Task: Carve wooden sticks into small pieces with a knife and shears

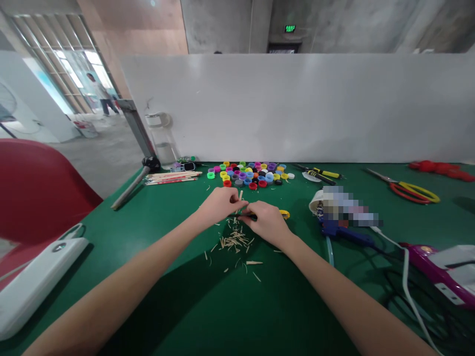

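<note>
Pinching was noted, each grip closed: stick [241, 195] in left hand [218, 203], apparent knife [254, 216] in right hand [267, 221]. Cuts were risked through knife slippage.

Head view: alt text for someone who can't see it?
Left hand and right hand meet over a green table, a slim pale wooden stick and thin dark tool between them, near pale wood shavings; small round multicoloured plastic caps cluster beyond.

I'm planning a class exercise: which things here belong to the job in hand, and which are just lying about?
Seemingly in the job:
wooden stick, at the left hand
dark tool, in the right hand
pale shavings, below

Apparently lying about:
coloured caps
scissors
glue gun
clear bottle
</note>
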`<state>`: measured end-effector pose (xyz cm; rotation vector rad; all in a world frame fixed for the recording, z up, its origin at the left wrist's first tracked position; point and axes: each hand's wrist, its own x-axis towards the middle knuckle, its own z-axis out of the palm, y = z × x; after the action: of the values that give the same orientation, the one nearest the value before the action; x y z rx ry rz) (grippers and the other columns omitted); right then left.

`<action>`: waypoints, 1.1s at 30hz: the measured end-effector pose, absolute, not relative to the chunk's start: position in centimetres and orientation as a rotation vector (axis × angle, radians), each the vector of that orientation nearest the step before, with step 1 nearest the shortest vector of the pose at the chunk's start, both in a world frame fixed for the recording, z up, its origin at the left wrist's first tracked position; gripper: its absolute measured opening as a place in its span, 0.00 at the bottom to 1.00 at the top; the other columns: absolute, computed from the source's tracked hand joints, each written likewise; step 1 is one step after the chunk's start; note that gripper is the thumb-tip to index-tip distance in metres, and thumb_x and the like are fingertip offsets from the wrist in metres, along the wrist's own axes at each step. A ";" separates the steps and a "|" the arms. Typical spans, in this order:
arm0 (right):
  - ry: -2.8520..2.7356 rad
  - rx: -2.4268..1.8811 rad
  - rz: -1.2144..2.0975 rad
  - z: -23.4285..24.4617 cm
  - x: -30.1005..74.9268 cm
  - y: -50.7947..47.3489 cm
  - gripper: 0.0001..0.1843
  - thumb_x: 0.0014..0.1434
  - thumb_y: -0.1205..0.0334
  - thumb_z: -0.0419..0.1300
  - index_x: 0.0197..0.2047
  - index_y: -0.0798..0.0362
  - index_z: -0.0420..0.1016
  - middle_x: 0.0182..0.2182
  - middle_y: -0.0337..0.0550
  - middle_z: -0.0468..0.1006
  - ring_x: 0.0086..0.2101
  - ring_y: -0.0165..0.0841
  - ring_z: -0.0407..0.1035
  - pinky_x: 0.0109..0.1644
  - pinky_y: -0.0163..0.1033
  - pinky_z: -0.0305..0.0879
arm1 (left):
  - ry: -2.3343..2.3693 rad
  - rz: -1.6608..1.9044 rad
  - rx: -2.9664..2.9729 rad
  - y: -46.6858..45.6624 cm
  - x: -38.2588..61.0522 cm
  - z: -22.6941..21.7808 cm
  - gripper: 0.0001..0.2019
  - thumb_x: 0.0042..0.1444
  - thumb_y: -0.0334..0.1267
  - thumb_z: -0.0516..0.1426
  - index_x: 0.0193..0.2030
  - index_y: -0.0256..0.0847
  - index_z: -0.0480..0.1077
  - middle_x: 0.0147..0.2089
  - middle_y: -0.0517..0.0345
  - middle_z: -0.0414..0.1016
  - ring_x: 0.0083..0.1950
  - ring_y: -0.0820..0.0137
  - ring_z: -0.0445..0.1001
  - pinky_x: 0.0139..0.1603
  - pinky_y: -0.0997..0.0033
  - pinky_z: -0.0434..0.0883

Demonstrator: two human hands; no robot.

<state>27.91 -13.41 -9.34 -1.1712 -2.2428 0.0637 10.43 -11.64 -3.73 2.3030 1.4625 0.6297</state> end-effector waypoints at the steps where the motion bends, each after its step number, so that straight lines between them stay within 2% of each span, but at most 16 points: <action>1: -2.230 -1.177 0.050 -9.4 27.9 -13.4 0.07 0.56 0.57 0.61 0.32 0.51 0.72 0.29 0.39 0.75 0.32 0.31 0.67 0.31 0.34 0.55 | 1.492 0.668 2.300 -11.6 10.6 -4.0 0.17 0.53 0.49 0.54 0.21 0.42 0.56 0.21 0.61 0.64 0.22 0.75 0.59 0.23 0.70 0.53; 5: -2.238 -1.202 0.003 -9.4 27.8 -13.2 0.08 0.57 0.56 0.61 0.32 0.52 0.71 0.28 0.40 0.74 0.31 0.31 0.66 0.30 0.35 0.52 | 1.561 0.756 2.270 -11.4 10.9 -5.0 0.18 0.54 0.49 0.53 0.20 0.42 0.56 0.19 0.62 0.63 0.21 0.75 0.58 0.23 0.69 0.53; 12: -2.312 -1.206 0.008 -8.9 27.6 -13.1 0.07 0.56 0.57 0.62 0.32 0.51 0.71 0.29 0.39 0.74 0.32 0.31 0.67 0.29 0.35 0.51 | 1.450 0.672 2.270 -10.8 10.4 -4.5 0.17 0.55 0.48 0.53 0.20 0.41 0.60 0.20 0.60 0.68 0.21 0.76 0.61 0.23 0.71 0.56; 22: -2.536 -1.117 0.029 -9.0 27.7 -13.0 0.06 0.60 0.59 0.58 0.35 0.53 0.70 0.31 0.43 0.73 0.35 0.33 0.67 0.33 0.36 0.58 | 1.311 0.579 2.326 -11.0 9.9 -4.1 0.15 0.59 0.43 0.49 0.23 0.40 0.59 0.24 0.60 0.67 0.22 0.76 0.60 0.24 0.72 0.56; 27: -2.432 -1.053 0.088 -8.6 28.2 -13.3 0.04 0.60 0.62 0.57 0.35 0.53 0.70 0.31 0.42 0.74 0.36 0.33 0.66 0.36 0.37 0.60 | 1.414 0.612 2.285 -10.8 9.9 -4.3 0.15 0.54 0.48 0.54 0.23 0.41 0.60 0.23 0.60 0.68 0.23 0.74 0.62 0.23 0.72 0.55; 33: -2.282 -1.080 0.127 -8.5 28.4 -13.0 0.03 0.59 0.63 0.57 0.35 0.52 0.70 0.31 0.41 0.75 0.36 0.33 0.66 0.37 0.37 0.60 | 1.500 0.662 2.295 -11.0 10.3 -4.5 0.16 0.52 0.47 0.55 0.21 0.41 0.60 0.21 0.60 0.67 0.23 0.75 0.62 0.24 0.71 0.54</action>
<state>28.36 -13.05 -8.53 -1.0798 -2.2819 0.1269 10.34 -10.99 -4.50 2.2946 1.5002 0.6623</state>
